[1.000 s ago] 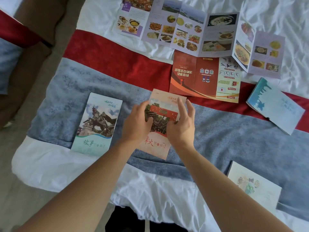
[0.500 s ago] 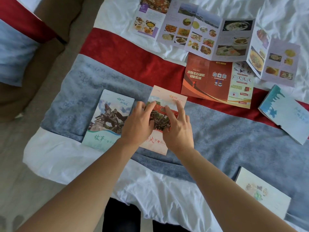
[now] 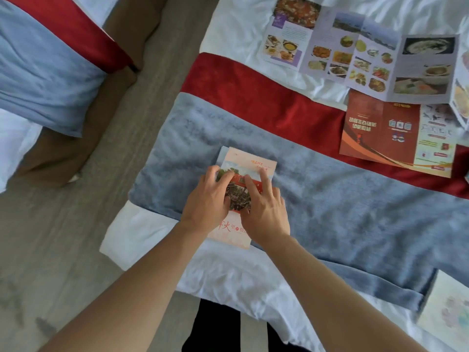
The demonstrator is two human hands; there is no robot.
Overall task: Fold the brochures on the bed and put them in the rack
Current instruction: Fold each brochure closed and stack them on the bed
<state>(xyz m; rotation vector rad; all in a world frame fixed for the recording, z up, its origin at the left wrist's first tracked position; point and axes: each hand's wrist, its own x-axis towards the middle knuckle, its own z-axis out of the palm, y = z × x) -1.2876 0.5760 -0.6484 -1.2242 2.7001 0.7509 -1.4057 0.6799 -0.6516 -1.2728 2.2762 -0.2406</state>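
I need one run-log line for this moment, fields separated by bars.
phase: stacking | left hand: on pink brochure | right hand: on it | under it: another brochure's edge | rack: not visible

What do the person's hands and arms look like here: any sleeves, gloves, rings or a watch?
Both forearms are bare up to the frame's edge, with no sleeves in view. The left hand and the right hand are ungloved. No ring, watch, bracelet or marking shows on the fingers or wrists. The nails look short and unpainted.

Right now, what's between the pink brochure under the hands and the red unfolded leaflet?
Head view: only bare bed runner, grey plush then the red band. No other brochure lies between the pink brochure and the red leaflet.
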